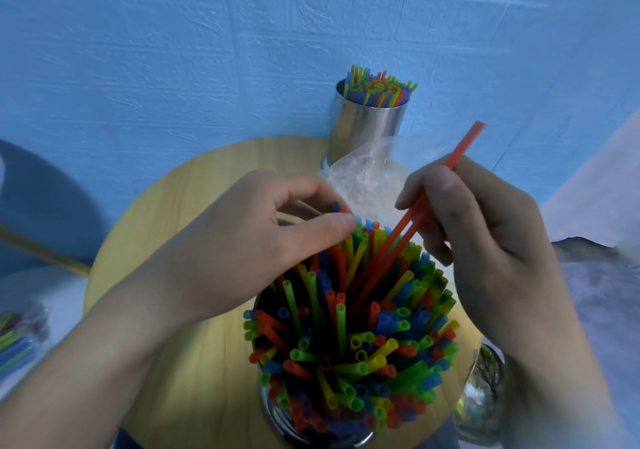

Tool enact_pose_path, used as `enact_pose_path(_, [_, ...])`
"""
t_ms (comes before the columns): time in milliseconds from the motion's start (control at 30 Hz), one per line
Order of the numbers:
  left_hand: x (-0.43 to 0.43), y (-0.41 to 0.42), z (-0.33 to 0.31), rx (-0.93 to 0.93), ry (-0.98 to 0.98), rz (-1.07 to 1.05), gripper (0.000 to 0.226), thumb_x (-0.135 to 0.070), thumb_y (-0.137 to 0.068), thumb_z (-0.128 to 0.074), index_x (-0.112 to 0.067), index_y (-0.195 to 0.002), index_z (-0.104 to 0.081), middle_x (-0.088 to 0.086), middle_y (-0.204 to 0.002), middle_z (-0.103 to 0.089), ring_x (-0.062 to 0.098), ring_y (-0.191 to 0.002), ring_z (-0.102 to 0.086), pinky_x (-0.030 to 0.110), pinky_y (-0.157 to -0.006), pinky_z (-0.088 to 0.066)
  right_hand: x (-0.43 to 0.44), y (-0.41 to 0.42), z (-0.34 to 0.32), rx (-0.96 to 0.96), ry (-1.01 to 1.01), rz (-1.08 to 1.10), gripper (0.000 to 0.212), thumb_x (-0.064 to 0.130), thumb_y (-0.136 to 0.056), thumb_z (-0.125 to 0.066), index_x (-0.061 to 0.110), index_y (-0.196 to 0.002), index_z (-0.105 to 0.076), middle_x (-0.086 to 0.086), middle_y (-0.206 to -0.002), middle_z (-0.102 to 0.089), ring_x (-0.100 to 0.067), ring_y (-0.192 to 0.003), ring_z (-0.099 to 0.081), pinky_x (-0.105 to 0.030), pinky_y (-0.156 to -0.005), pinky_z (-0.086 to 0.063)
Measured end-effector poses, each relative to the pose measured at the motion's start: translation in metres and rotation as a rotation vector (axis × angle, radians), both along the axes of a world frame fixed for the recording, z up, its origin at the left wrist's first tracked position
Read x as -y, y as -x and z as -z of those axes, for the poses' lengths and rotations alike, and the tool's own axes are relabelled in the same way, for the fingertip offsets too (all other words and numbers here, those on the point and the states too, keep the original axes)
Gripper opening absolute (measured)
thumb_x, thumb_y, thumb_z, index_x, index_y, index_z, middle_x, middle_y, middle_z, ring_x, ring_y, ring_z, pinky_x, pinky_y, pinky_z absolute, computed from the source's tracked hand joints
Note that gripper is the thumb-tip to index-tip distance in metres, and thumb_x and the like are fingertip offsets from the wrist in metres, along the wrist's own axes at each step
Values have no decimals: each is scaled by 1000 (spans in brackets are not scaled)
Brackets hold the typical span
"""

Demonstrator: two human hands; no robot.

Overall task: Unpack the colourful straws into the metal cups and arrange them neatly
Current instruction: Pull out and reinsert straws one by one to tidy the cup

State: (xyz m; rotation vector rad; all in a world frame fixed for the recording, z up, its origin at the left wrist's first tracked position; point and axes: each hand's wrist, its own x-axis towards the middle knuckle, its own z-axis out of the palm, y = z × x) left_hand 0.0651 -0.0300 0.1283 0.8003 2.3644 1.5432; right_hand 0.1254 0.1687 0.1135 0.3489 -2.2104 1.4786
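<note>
Red straws (464, 143): two as far as can be told, pinched between thumb and fingers of the right hand (485, 240), right of centre. Their long axis slants from upper right down to lower left, and the lower ends are already among the tips in the near cup (287, 428). The cup lies below and left of this hand, so the coming move is likely a slide down along that slant.

Left hand (256, 227): centre-left, fingers curled, thumb and fingertips on straw tips at the cup's far edge. Whether it pinches any cannot be told.

Near cup: metal, lower centre, packed with mixed straws (353, 337) that splay untidily.

Bag (367, 175): clear plastic, crumpled, just beyond both hands.

Far cup (367, 130): metal, upper centre, upright and full of straws.

Desk (194, 206): round, pale wood.

Pack (17, 337): more straws in wrap, lower left edge, off the desk.
</note>
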Motion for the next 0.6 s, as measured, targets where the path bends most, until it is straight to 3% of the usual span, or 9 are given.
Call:
enact_pose_path(67, [-1,0,2,-5,-20,-6,25,-51,-74,-63,-33,-84,-76,-17,-86,-76,-1,-84,-72,14,-78,-55,-1,0,0,8,-16,38,29,32,-104,-50,15,-85,-65,-6,-65,-49,-12,-56,-43,-21,-54,-34])
enact_pose_path(133, [-2,0,3,-20,-36,-9,22,-48,-75,-65,-32,-84,-76,-15,-87,-76,1,-86,-73,18,-81,-57,-1,-1,-1,35,8,38,7,23,-100,-64,23,-95,-68,-7,-69,-55,-22,-60,-49,-23,-54,-37])
enact_pose_path(267, [-2,0,3,-40,-76,-28,21,-44,-76,-68,-28,-83,-78,-11,-84,-77,3,-83,-73,17,-76,-57,-4,-3,4,34,62,27,52,10,-93,-72,40,-129,-51,-8,-73,-63,-25,-66,-55,-21,-62,-42])
enact_pose_path(300, [-2,0,2,-54,-81,-31,20,-44,-77,-67,-28,-84,-77,-12,-84,-76,3,-84,-73,14,-74,-55,-4,-3,5,32,47,20,48,11,-93,-72,41,-127,-54,-7,-74,-64,-26,-68,-58,-23,-63,-43])
enact_pose_path(400, [-2,0,2,-97,-90,-33,19,-43,-81,-66,-28,-86,-77,-13,-83,-76,3,-87,-72,9,-74,-50,-6,-3,7,32,-36,44,9,28,-98,-67,36,-100,-72,4,-80,-70,-16,-74,-63,-20,-65,-44])
enact_pose_path(467, [-2,0,2,-114,-113,-50,15,-42,-85,-72,-28,-87,-78,-12,-86,-76,5,-89,-71,10,-74,-52,-7,-5,8,32,-83,45,21,36,-99,-58,32,-87,-76,10,-84,-71,-11,-78,-64,-16,-68,-43])
enact_pose_path(600, [-3,3,3,-200,-199,-105,6,-37,-89,-72,-33,-89,-77,-12,-91,-77,5,-89,-70,16,-77,-54,-10,-4,8,128,-19,-80,31,36,-100,-55,27,-85,-80,5,-96,-73,-15,-96,-69,-21,-78,-50])
